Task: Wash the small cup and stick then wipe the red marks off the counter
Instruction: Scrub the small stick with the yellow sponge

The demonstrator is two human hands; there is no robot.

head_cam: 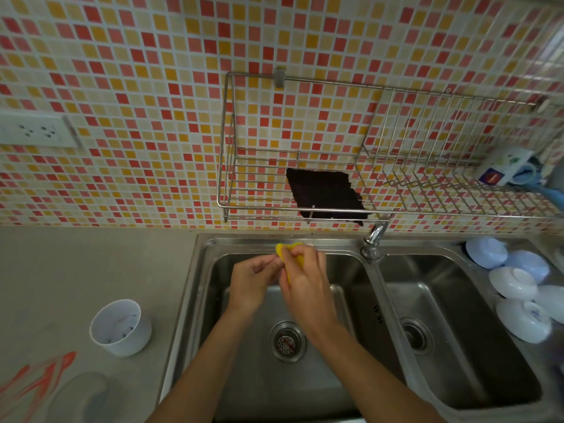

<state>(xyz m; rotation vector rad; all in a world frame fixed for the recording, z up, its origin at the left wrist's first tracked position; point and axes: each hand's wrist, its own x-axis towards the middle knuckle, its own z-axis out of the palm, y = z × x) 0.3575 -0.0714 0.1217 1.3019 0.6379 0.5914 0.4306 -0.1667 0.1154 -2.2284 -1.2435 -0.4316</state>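
The small white plastic cup (121, 327) stands upright on the grey counter (91, 264) beside smeared red marks (39, 380), while over the left steel sink basin (213, 300) the right hand (305, 279) clutches a yellow sponge (290, 254) against the left hand's (253, 282) pinched fingers, whose contents cannot be told.

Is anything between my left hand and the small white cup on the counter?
Nothing visible. The left hand is over the left sink basin; the small cup stands on the counter to its left, with only the sink's rim between.
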